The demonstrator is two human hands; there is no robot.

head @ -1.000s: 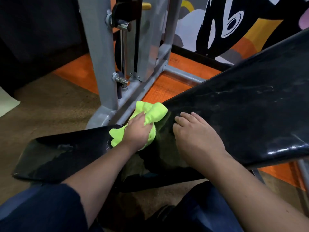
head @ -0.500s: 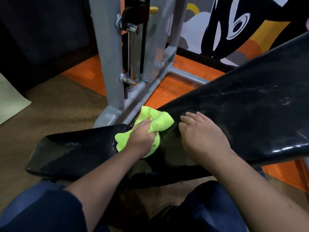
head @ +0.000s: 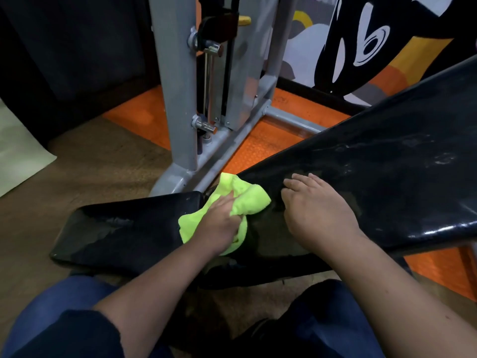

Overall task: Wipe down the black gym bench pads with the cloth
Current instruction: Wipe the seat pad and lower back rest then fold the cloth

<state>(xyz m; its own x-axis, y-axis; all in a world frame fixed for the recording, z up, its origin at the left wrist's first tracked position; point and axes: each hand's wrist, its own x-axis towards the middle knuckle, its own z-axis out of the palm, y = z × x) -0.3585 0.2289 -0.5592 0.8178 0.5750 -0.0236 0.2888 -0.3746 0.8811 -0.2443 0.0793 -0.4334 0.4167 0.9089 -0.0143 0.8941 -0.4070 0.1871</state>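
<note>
Our left hand (head: 219,226) with the cloth (head: 240,200) has slid slightly toward the backrest pad (head: 387,161); our view has drifted left.

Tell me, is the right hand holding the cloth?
No, the left hand grips the cloth, while the right hand rests bare on the sloped pad.

A grey metal machine frame (head: 180,99) stands on an orange floor mat (head: 260,146) beside brown carpet (head: 77,177). Behind it is a painted wall mural (head: 361,42). A pale sheet (head: 18,151) lies at left.
</note>
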